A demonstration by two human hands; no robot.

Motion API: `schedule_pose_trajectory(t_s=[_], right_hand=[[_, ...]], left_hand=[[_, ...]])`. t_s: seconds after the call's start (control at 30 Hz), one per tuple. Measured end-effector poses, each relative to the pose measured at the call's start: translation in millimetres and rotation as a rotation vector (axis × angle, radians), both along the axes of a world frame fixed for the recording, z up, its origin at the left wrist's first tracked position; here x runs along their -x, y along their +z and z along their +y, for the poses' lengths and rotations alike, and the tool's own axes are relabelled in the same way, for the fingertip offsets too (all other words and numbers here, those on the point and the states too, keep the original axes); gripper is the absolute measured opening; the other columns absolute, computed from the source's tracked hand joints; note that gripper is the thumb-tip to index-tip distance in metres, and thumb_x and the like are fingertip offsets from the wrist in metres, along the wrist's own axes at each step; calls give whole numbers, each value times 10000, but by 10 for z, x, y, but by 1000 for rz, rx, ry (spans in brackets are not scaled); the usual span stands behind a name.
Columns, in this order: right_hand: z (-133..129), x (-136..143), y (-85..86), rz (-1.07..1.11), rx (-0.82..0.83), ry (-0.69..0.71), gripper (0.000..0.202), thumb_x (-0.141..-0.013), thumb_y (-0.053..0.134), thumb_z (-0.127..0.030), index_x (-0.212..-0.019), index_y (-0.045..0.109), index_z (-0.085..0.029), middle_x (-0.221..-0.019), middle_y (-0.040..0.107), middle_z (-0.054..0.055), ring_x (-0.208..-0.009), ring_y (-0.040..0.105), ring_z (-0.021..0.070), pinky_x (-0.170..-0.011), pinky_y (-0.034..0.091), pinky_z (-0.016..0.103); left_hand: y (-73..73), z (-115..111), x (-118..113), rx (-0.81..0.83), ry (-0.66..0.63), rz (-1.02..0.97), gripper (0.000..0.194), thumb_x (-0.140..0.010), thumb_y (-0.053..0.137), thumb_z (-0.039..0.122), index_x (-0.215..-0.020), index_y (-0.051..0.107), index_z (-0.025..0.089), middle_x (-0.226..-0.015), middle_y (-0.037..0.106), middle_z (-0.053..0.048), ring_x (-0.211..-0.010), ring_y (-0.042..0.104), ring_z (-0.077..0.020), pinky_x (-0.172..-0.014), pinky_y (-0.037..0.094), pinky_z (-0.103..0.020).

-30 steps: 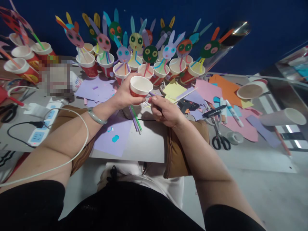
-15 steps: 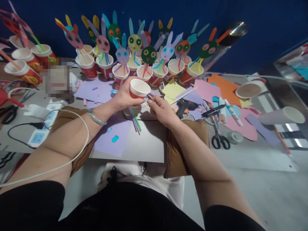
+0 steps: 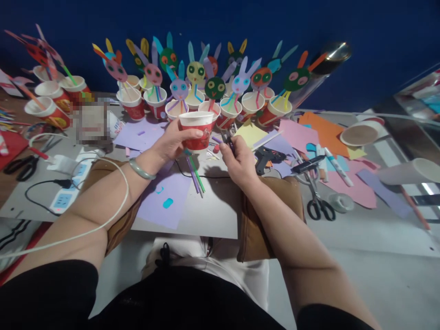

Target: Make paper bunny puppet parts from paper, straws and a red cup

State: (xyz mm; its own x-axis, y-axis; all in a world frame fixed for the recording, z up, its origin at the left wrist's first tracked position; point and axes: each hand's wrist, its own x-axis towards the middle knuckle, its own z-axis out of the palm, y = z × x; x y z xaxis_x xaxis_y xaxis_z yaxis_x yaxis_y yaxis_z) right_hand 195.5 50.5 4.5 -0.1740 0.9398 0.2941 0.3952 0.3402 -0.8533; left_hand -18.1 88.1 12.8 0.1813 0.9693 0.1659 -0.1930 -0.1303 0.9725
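My left hand (image 3: 172,140) is wrapped around a red paper cup (image 3: 195,130) with a white rim, holding it upright above the table, thumb across its front. My right hand (image 3: 240,158) is closed around a dark tool (image 3: 228,139), mostly hidden by the fingers, so I cannot make out its kind. It is to the right of the cup, apart from it. Below the cup lie purple and green straws (image 3: 196,176). Behind my hands stand several red cups with rabbit-faced paper figures (image 3: 215,88) on straws.
A black glue gun (image 3: 266,158) lies right of my right hand, with scissors (image 3: 318,206), markers (image 3: 338,170) and a tape roll (image 3: 341,202) further right. Coloured paper (image 3: 161,201) is scattered about. A power strip (image 3: 65,197) with cables is at left; a white cable crosses my left forearm.
The cup has turned from its open mouth showing to its red side facing me. My right hand has moved away from the cup's base and now closes on a dark tool.
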Motion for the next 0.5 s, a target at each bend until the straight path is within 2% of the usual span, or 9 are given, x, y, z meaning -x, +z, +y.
schedule_pose_trajectory(t_s=[0.1,0.2,0.33,0.5], right_hand=[[-27,21,49,160,55,0,548,-914,620,-793,-917,449,-272,-793,528,0,-749,521,190,-675,481,345],[-60,40,106,237,162,65,657,-751,818,-777,-960,443,-280,-934,628,36,-756,549,190,-619,490,345],[-69,49,127,320,277,141,750,-654,923,-714,-1030,431,-290,-1062,672,58,-736,566,173,-527,469,319],[-42,40,108,373,306,147,782,-613,974,-648,-958,374,-285,-981,634,3,-650,501,110,-502,412,277]], left_hand=[[102,-62,-21,69,-92,-68,573,-634,836,397,-1133,663,175,-1078,795,-118,-1090,766,-326,-995,614,-507],[127,-112,-27,106,-180,-80,554,-637,844,379,-1118,670,166,-1090,807,-125,-1127,769,-337,-994,620,-498],[91,-140,-49,97,-228,-83,613,-665,875,410,-1187,662,170,-1083,808,-124,-1147,770,-335,-1025,608,-505],[-15,-78,-52,59,-201,-82,757,-653,911,450,-1308,614,214,-1202,778,-104,-1189,748,-311,-1042,604,-468]])
